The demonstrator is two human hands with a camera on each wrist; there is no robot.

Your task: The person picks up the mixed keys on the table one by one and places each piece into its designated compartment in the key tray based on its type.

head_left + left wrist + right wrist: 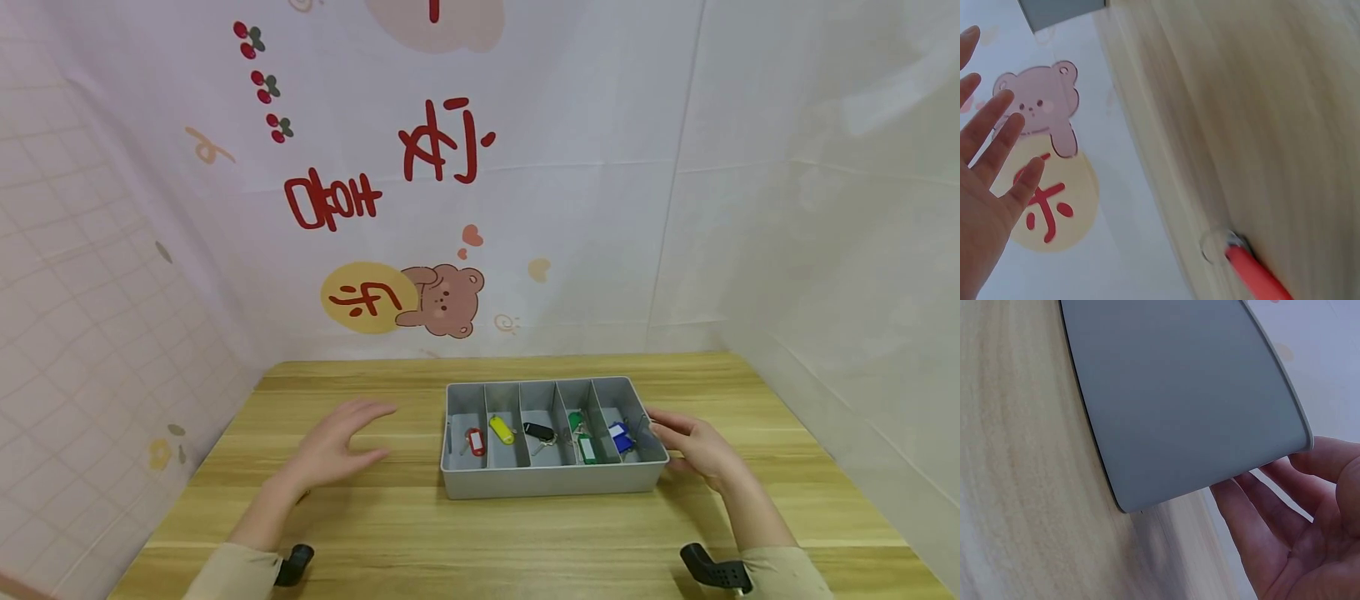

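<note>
A grey divided tray (551,481) stands on the wooden table. Its compartments hold, from left to right, a red key tag (476,442), a yellow tag (501,430), a black fob (539,432) with keys, green tags (587,449) and blue tags (620,437). My right hand (697,446) holds the tray's right end, thumb at the rim and fingers against the outer wall. Left of the tray, my left hand (333,450) hovers with spread fingers, touching nothing. In the left wrist view, a red strap-like piece (1257,275) with a metal ring lies on the table.
Behind the table (420,542) hangs a white printed curtain (570,167) with a bear and red characters. More light fabric closes off the left and right sides. A black wrist device (294,565) sits at my left cuff, another (716,571) at my right.
</note>
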